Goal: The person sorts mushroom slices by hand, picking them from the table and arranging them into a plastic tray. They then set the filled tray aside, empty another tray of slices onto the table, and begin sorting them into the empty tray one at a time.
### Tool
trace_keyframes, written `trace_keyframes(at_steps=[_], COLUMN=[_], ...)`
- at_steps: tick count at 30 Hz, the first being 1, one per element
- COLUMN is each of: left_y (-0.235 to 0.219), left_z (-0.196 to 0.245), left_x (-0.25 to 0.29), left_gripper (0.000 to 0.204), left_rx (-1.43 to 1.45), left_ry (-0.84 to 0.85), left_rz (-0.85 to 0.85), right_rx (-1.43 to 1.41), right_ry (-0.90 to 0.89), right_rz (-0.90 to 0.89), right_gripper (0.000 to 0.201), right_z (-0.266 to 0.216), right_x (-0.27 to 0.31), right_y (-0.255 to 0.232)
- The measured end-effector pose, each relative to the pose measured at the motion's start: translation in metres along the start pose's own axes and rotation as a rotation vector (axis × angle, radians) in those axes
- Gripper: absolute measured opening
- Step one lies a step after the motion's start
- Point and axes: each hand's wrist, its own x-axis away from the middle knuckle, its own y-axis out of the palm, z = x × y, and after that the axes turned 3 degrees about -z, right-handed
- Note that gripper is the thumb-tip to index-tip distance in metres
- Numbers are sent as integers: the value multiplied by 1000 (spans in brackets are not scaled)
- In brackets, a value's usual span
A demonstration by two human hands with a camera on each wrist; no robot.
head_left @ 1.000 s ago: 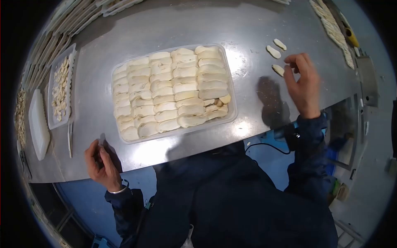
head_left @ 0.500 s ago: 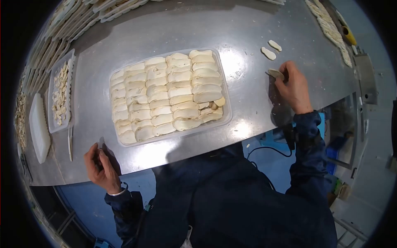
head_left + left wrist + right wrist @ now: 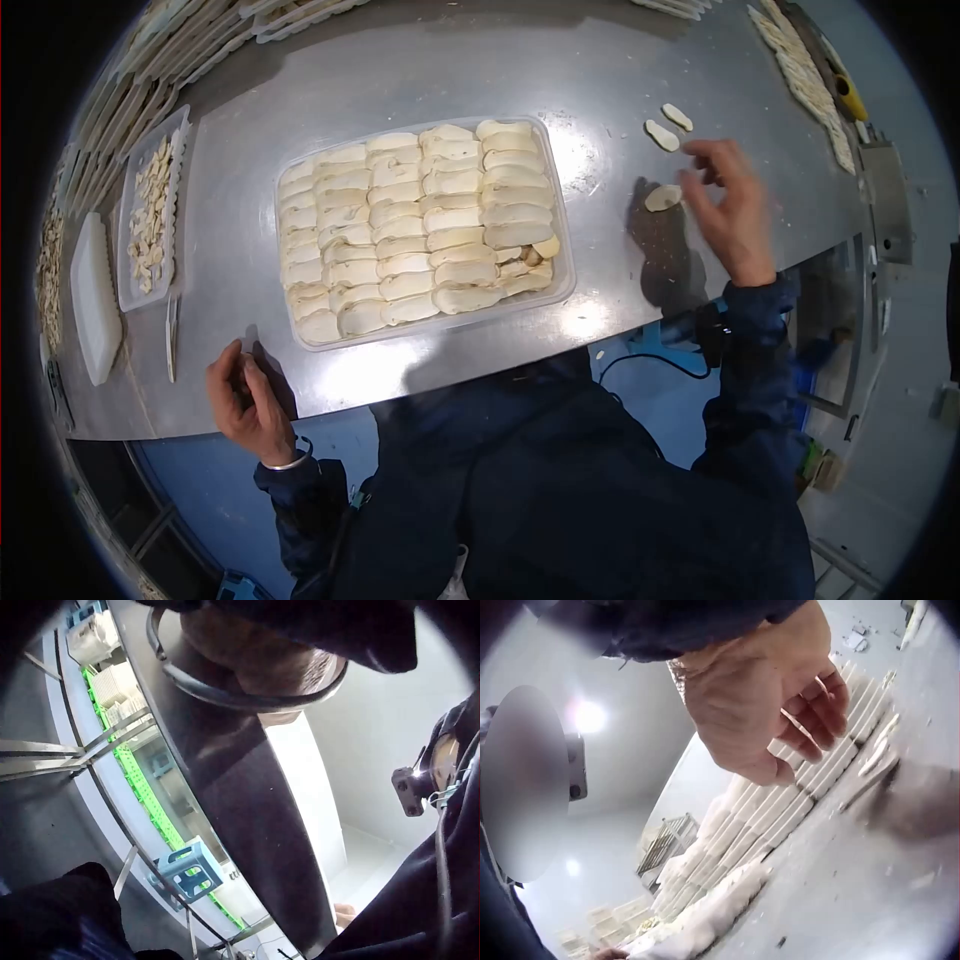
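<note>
A shallow clear plastic tray (image 3: pixel 571 262) lies on the metal table, lined with overlapping rows of pale mushroom slices (image 3: pixel 405 215). Small pieces show at its right front corner. To the right of the tray, my right hand (image 3: pixel 735 205) hovers with thumb and fingers apart and nothing between them. Just left of its thumb is a loose mushroom slice (image 3: pixel 661 198); two further slices (image 3: pixel 662 135) lie beyond it. My left hand (image 3: pixel 247 405) rests at the table's front edge, fingers loosely curled, holding nothing visible. In the right wrist view the right hand (image 3: pixel 769 701) appears above the tabletop.
At the left stand a tray of small mushroom pieces (image 3: pixel 148 225), a white lid-like tray (image 3: pixel 95 300) and a thin pale tool (image 3: pixel 171 340). Stacked filled trays (image 3: pixel 130 120) line the far left. A row of pale slices (image 3: pixel 800 75) and a yellow-handled tool (image 3: pixel 848 95) lie far right.
The right hand came down and pinched the nearest loose slice, then let go and lifted away rightward. That slice now lies slightly nearer the front edge. The left hand stays put.
</note>
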Motion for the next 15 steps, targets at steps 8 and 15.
trace_keyframes(at_steps=[8,15], left_y=[1,4], left_z=[2,3], left_x=[0,-1], left_gripper=[18,18], left_rx=[-34,10], left_ry=[-12,2], left_rz=[0,18], right_rx=[27,61], right_ry=[-160,-113], right_rz=[-71,-125], right_gripper=[23,19], right_z=[15,27], right_x=[15,16], right_y=[1,10])
